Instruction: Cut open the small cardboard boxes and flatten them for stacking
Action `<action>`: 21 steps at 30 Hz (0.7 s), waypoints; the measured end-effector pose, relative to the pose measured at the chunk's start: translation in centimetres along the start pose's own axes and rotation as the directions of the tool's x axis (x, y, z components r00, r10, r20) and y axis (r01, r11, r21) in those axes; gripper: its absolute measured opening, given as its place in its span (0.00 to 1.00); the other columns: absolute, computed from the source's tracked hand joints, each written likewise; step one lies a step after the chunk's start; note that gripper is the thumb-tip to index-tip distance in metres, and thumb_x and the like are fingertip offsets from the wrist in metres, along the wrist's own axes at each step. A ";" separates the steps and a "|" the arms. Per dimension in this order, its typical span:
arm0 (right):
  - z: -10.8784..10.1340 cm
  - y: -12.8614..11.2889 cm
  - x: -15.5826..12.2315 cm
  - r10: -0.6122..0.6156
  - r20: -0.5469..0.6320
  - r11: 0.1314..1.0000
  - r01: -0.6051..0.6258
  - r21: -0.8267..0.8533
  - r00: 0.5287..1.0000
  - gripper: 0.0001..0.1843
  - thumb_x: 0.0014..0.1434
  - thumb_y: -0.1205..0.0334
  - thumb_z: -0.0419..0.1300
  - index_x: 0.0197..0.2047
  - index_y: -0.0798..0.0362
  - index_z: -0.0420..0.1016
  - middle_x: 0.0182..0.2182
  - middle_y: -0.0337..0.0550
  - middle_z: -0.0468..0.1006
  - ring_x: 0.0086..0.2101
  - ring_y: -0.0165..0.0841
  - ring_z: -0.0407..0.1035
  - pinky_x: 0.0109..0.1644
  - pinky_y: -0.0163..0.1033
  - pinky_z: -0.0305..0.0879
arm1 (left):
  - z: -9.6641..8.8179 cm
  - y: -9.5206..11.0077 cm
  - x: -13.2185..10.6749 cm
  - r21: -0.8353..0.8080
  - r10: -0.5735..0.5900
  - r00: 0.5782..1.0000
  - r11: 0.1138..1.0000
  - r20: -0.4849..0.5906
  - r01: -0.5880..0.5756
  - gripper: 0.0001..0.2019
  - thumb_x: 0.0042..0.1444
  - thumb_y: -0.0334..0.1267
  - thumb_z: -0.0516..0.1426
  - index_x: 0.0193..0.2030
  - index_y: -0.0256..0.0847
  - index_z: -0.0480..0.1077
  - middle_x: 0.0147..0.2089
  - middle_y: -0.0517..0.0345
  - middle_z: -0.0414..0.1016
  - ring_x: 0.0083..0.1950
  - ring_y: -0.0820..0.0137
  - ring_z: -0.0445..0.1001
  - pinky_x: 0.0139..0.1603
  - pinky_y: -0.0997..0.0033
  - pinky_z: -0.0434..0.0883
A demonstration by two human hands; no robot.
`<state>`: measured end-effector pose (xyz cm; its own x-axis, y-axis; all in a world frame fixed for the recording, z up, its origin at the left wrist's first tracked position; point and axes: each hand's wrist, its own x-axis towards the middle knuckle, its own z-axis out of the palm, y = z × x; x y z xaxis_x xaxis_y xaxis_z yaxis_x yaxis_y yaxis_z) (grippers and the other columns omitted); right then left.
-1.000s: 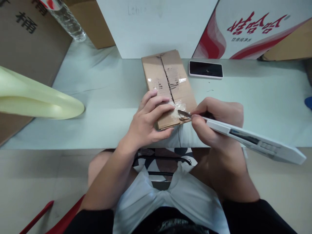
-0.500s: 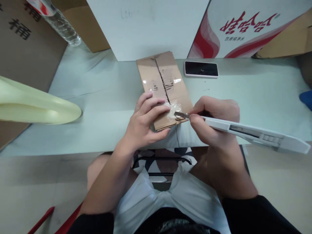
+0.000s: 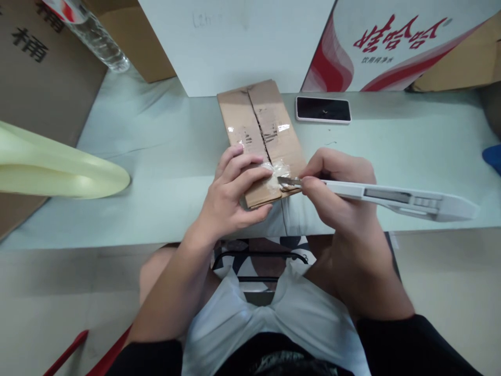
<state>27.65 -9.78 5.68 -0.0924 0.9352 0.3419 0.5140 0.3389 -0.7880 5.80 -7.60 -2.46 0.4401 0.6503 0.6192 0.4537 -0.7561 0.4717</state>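
Nearest me: a seated person with black sleeves (image 3: 152,360) and white clothing (image 3: 227,329) over the lap, drawn up to a table (image 3: 168,169) covered in pale green.
Left hand (image 3: 229,201): partly open, fingers spread over the near left part of the cardboard box, thumb along its near edge, holding it.
Right hand (image 3: 344,209): closed around a white utility knife (image 3: 391,197), whose handle points right.
Blade (image 3: 288,181): at the clear tape (image 3: 282,167) near the box's near end.
Cardboard box (image 3: 279,141): lying on the table, mid-scene, slightly slanted, a dark seam down its top.
Left side: a smooth pale yellow-green object (image 3: 58,164), its kind unclear to me.
Beyond the box, right: a phone (image 3: 323,109) lying face up.
Far side: a white carton (image 3: 242,47), a red-and-white carton (image 3: 376,52) to its right, and a clear bottle (image 3: 102,42) to the left.
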 end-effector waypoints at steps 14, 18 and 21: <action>-0.4 -0.7 -0.9 0.098 -0.085 0.990 -0.088 0.113 0.992 0.10 0.50 0.72 0.57 0.21 0.49 0.67 0.17 0.34 0.67 0.20 0.29 0.57 0.24 0.38 0.52 | -0.6 0.1 0.0 -0.030 -0.024 0.998 0.999 0.063 0.026 0.28 0.61 0.53 0.65 0.66 0.57 0.64 0.66 0.51 0.72 0.76 0.49 0.63 0.80 0.32 0.58; -0.4 0.2 -1.1 0.045 -0.201 0.989 -0.016 0.148 0.978 0.08 0.50 0.69 0.57 0.23 0.47 0.69 0.17 0.34 0.67 0.19 0.30 0.58 0.23 0.40 0.51 | -0.9 0.4 0.0 -0.067 -0.046 0.998 0.997 0.045 0.049 0.32 0.63 0.56 0.64 0.69 0.57 0.59 0.67 0.49 0.71 0.76 0.50 0.64 0.80 0.32 0.58; -0.3 0.7 -0.8 0.000 -0.243 0.981 0.048 0.189 0.970 0.07 0.53 0.66 0.57 0.25 0.48 0.70 0.17 0.34 0.65 0.19 0.30 0.57 0.23 0.40 0.50 | -1.0 0.5 0.0 -0.068 -0.085 0.996 0.994 0.018 0.087 0.34 0.62 0.61 0.63 0.70 0.56 0.57 0.69 0.46 0.69 0.75 0.51 0.65 0.79 0.33 0.60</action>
<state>28.35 -10.30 5.08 0.1175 0.8821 0.4562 0.3382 0.3964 -0.8536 5.28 -8.10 -1.61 0.4137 0.7138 0.5651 0.4366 -0.7002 0.5649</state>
